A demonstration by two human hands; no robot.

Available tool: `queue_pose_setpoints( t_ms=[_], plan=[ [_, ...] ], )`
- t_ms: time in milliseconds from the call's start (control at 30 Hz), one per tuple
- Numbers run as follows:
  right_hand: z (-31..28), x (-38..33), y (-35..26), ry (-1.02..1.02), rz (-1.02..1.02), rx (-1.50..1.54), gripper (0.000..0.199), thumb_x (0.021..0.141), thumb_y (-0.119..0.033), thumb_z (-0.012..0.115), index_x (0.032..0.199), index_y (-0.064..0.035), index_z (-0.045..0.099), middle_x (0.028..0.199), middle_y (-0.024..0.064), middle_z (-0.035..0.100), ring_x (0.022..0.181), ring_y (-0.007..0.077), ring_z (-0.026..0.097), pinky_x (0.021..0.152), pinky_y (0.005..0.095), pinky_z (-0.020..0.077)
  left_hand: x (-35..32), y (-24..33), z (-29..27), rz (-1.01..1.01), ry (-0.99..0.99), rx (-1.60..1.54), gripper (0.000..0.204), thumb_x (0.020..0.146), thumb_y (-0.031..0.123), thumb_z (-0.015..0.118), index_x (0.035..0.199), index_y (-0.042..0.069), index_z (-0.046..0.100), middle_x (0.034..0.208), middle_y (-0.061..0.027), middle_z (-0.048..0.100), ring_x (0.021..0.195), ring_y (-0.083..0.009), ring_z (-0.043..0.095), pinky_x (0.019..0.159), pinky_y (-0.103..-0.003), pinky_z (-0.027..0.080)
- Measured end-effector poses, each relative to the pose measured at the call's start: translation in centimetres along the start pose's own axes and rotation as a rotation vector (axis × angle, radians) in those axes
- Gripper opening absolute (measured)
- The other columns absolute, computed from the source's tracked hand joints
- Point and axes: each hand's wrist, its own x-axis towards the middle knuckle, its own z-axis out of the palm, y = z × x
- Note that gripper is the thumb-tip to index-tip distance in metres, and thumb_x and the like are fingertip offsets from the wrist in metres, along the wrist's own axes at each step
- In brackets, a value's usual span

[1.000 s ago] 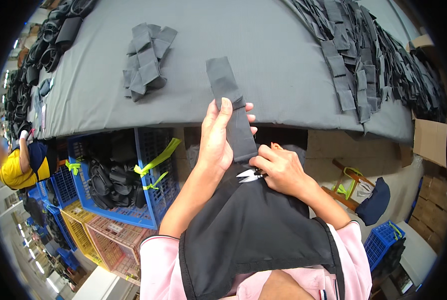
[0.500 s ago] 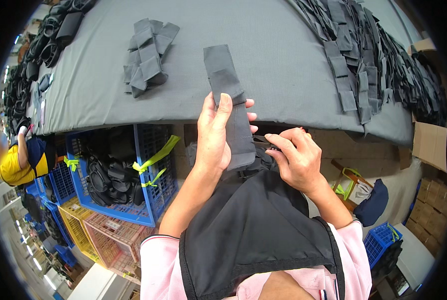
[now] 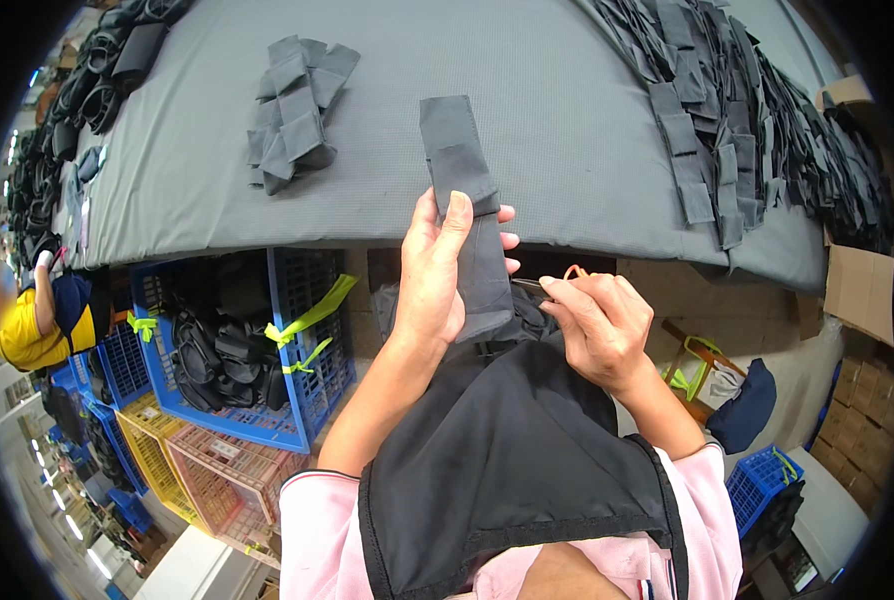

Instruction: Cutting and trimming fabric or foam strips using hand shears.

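Observation:
My left hand is closed around a dark grey fabric strip, its thumb on top and fingertips showing past the right edge. The strip's folded upper end points away over the table's near edge, and its lower end hangs near my black apron. My right hand pinches small thread snips just right of the strip. Their slim tip points at the strip's right edge, and an orange-red loop shows above my fingers. Whether the tip touches the strip I cannot tell.
A grey cloth-covered table spans the front. On it lie a small pile of strips and, at right, a large heap. Below left stands a blue crate of black pieces. A person in yellow is far left.
The strip and my left hand have shifted slightly right. My right hand has moved a little right and down, drawing the snips back from the strip's edge; their orange-red loop shows more.

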Motion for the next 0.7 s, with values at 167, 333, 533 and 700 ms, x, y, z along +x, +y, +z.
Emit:
queue_pose_setpoints(
  t_ms=[167,333,533,700],
  plan=[
    [-0.1,0.5,-0.4,-0.161,0.084,0.028,0.028,0.063,-0.001,0.073,0.090,-0.0044,0.064,0.072,0.0052,0.057,0.057,0.0199,0.054,0.052,0.0300,0.0429,0.0,-0.1,-0.2,0.025,-0.009,0.009,0.033,0.094,0.034,0.051,0.110,0.005,0.049,0.099,-0.0157,0.063,0.077,-0.0189,0.064,0.061,-0.033,0.056],
    [-0.1,1.2,-0.8,-0.177,0.149,0.105,0.029,0.065,-0.004,0.073,0.091,-0.0034,0.061,0.075,0.0066,0.056,0.057,0.0202,0.054,0.050,0.0299,0.0433,-0.3,-0.1,-0.1,0.003,-0.030,-0.027,0.038,0.093,0.034,0.054,0.116,0.006,0.043,0.097,-0.0131,0.061,0.076,-0.0167,0.061,0.062,-0.032,0.055],
    [0.7,1.8,-1.3,-0.324,0.146,0.148,0.027,0.067,-0.008,0.073,0.086,-0.0044,0.053,0.078,0.0068,0.046,0.057,0.0211,0.054,0.051,0.0328,0.0443,-0.4,-0.3,-0.1,0.008,-0.048,-0.006,0.038,0.093,0.032,0.054,0.117,0.005,0.043,0.097,-0.0132,0.061,0.076,-0.0159,0.061,0.065,-0.031,0.055],
    [1.1,1.9,-1.0,-0.296,0.031,0.116,0.026,0.065,-0.008,0.073,0.084,-0.0047,0.055,0.076,0.0061,0.049,0.056,0.0202,0.053,0.051,0.0313,0.0432,-0.5,-0.3,-0.3,-0.017,-0.059,-0.014,0.039,0.093,0.033,0.054,0.117,0.005,0.043,0.097,-0.0132,0.061,0.076,-0.0158,0.061,0.065,-0.031,0.055]
  ],
)
